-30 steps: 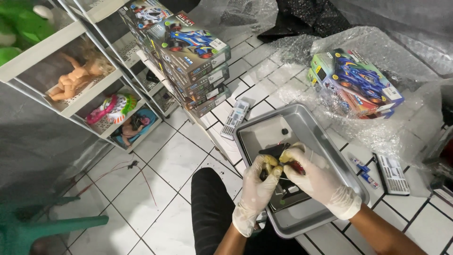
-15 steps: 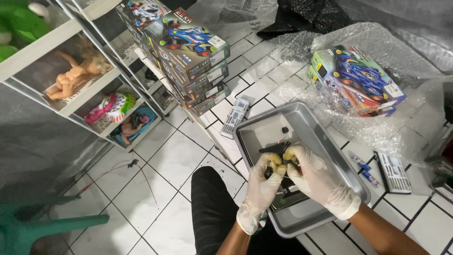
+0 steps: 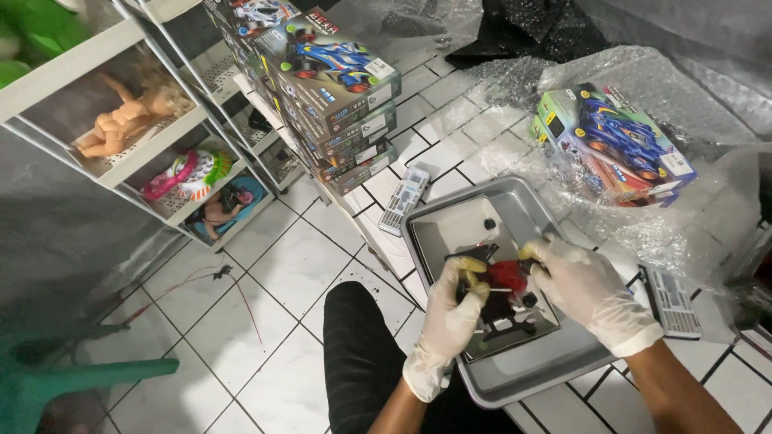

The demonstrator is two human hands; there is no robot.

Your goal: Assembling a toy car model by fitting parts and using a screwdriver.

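White floor tiles fill the scene, with a shelf rack far off to the left of the hands holding a doll and colourful toys. Nearer, up and left of the hands, stands a stack of toy car boxes, and a remote control lies just below it. Both gloved hands meet over a grey metal tray. The left hand is closed on a small red part, fingers pinching its left side; the right hand clamps the same part from the right. Black plastic pieces lie in the tray directly under the grip. Up and right of the hands, another toy car box sits on bubble wrap.
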